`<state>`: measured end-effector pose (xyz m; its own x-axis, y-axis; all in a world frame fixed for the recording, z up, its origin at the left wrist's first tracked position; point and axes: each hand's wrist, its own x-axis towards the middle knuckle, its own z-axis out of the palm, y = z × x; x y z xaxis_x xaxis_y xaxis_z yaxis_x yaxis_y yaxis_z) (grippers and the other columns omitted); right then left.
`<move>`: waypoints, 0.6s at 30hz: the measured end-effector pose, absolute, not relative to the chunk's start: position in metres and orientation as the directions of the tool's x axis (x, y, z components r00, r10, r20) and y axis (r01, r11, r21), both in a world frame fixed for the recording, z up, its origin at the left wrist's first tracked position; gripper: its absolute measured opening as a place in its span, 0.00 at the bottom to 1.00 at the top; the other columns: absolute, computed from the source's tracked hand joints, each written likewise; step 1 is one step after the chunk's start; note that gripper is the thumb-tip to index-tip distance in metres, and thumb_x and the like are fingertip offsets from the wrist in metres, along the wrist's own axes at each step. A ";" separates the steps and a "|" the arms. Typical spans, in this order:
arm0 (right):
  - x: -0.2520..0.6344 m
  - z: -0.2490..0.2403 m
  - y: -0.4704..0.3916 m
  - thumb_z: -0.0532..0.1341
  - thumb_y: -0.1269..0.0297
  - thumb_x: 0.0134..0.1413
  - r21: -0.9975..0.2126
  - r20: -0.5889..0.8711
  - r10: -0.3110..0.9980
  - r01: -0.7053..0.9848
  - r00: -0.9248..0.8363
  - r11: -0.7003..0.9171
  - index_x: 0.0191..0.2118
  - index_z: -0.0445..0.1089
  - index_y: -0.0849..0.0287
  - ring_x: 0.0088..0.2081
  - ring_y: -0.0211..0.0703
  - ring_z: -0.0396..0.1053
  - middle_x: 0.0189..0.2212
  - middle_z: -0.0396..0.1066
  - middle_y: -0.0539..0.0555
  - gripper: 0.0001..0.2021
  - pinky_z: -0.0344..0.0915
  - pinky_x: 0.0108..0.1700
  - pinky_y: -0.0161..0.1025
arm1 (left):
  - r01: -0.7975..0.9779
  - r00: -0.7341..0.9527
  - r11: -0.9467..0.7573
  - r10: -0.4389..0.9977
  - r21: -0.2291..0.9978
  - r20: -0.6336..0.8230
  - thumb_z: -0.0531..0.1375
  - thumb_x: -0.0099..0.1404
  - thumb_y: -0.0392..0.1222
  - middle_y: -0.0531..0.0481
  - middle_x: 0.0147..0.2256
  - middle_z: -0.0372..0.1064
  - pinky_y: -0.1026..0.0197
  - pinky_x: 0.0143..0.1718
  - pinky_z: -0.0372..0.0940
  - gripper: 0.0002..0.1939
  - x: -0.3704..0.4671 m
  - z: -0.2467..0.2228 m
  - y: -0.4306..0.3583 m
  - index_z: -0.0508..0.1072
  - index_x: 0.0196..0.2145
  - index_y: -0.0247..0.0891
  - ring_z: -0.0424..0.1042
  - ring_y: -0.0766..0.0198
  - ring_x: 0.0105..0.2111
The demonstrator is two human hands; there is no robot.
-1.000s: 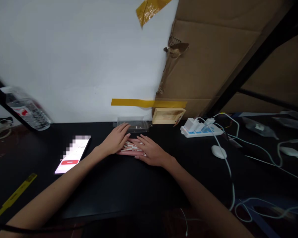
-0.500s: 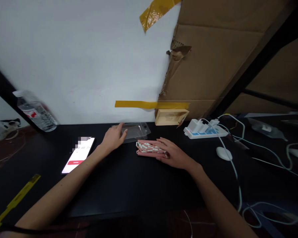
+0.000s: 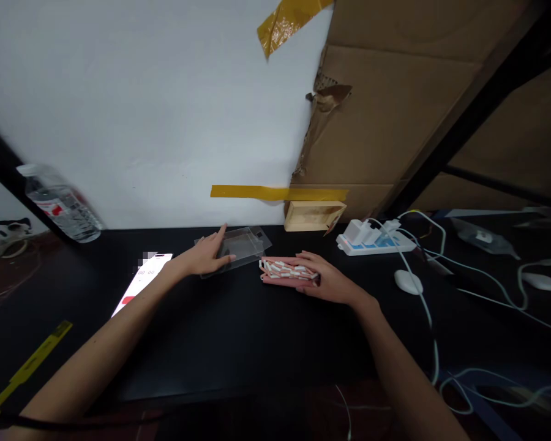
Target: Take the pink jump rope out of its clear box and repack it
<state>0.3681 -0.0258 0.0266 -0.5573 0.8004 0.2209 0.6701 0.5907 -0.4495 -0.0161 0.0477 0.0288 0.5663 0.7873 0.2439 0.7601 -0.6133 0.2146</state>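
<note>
My left hand [image 3: 206,254] rests on a clear plastic case [image 3: 242,245], its index finger and thumb stretched apart over one end. The case lies tilted on the black table. My right hand [image 3: 328,278] grips the right end of a small pink tray [image 3: 284,280] filled with many small white-and-pink pieces [image 3: 288,269]; its fingers are along the far side and its thumb along the near side. The tray sits just right of the case. What kind of pieces they are is too small to tell.
A lit phone [image 3: 142,282] lies by my left forearm. Behind the hands, a shallow wooden box [image 3: 314,216] leans on the wall. To the right are a power strip [image 3: 376,239], a white mouse [image 3: 408,282] and cables. A water bottle [image 3: 62,205] stands far left.
My left hand has moved slightly left, and the plastic case has shifted and turned under it. My right hand and the pink tray have moved slightly right.
</note>
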 end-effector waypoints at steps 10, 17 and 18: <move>0.361 0.017 -0.022 0.66 0.52 0.58 -0.461 0.228 0.812 0.675 -0.537 0.576 0.66 0.60 0.44 0.70 0.59 0.49 0.67 0.57 0.57 0.32 0.53 0.66 0.63 | 0.885 0.395 -0.445 0.874 0.139 0.284 0.43 0.71 0.65 0.27 0.66 0.52 0.35 0.64 0.45 0.42 0.002 0.008 0.042 0.45 0.69 0.28 0.49 0.36 0.67; 0.369 0.012 -0.015 0.66 0.50 0.57 -0.478 0.250 0.801 0.650 -0.545 0.591 0.66 0.61 0.45 0.70 0.59 0.48 0.67 0.58 0.58 0.32 0.53 0.66 0.65 | 0.735 0.622 -0.662 0.745 0.150 0.241 0.46 0.70 0.65 0.35 0.66 0.54 0.37 0.65 0.47 0.38 -0.012 0.027 0.039 0.52 0.68 0.37 0.54 0.42 0.66; 0.369 0.010 -0.015 0.66 0.50 0.56 -0.472 0.258 0.804 0.656 -0.536 0.589 0.66 0.60 0.46 0.70 0.59 0.48 0.67 0.58 0.59 0.34 0.53 0.66 0.65 | 0.719 0.640 -0.680 0.729 0.146 0.243 0.46 0.71 0.64 0.36 0.66 0.55 0.38 0.65 0.47 0.37 -0.011 0.028 0.037 0.52 0.68 0.38 0.54 0.42 0.66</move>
